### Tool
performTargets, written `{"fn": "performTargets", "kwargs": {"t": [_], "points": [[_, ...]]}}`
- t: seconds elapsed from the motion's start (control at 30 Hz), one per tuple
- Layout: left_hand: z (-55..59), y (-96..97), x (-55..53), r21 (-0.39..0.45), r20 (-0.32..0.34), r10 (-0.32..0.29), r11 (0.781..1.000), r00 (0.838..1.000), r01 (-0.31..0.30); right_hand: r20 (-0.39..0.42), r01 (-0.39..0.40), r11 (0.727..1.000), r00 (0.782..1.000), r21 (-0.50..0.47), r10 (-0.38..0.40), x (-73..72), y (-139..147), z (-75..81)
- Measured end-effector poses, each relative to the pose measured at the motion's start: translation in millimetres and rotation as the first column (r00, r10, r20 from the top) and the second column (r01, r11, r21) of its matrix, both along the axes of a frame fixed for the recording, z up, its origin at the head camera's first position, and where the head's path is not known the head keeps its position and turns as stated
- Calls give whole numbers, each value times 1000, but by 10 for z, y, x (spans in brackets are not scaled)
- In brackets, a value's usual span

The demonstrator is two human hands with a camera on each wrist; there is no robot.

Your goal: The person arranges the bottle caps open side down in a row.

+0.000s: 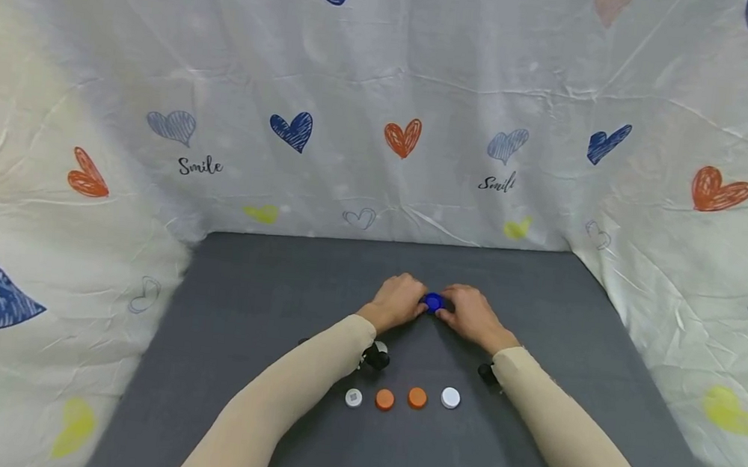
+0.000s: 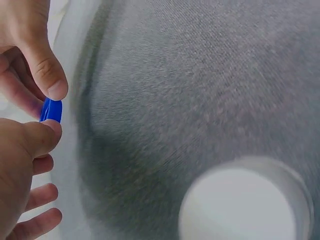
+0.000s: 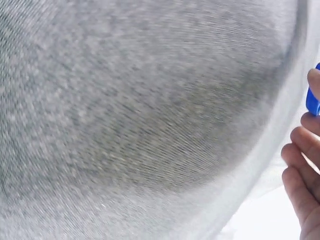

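Observation:
Both of my hands meet at one small round blue cap (image 1: pixel 433 302) over the far half of the grey table. My left hand (image 1: pixel 398 300) pinches it from the left side. From the right, my right hand (image 1: pixel 474 318) pinches its other side between thumb and fingers. In the left wrist view the blue cap (image 2: pixel 53 111) appears edge-on between the two hands' fingertips. Its lower fingers in that view are spread apart from it. At the right edge of the right wrist view, only part of the blue cap (image 3: pixel 312 104) and some fingers show.
Nearer on the grey table (image 1: pixel 231 310), a white cap (image 1: pixel 354 398), an orange cap (image 1: pixel 385 399), another orange cap (image 1: pixel 417 398) and a white cap (image 1: pixel 450 398) form a row. A further white cap (image 1: pixel 382 347) is partly hidden by my left wrist. Heart-patterned cloth (image 1: pixel 348 81) surrounds the table.

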State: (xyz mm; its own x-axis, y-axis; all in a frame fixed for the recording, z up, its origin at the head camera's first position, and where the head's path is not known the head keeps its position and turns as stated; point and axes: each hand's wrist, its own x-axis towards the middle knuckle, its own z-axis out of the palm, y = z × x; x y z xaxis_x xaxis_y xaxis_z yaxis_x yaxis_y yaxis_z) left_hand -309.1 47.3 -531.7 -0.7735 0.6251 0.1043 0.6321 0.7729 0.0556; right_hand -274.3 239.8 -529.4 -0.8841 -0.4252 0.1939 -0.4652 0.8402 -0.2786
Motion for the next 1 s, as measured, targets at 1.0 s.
{"fn": "performTargets", "kwargs": {"t": [1.0], "points": [[643, -759, 542, 237, -214, -99, 960, 972, 150, -211, -158, 969, 971, -192, 117, 421, -353, 556]]}}
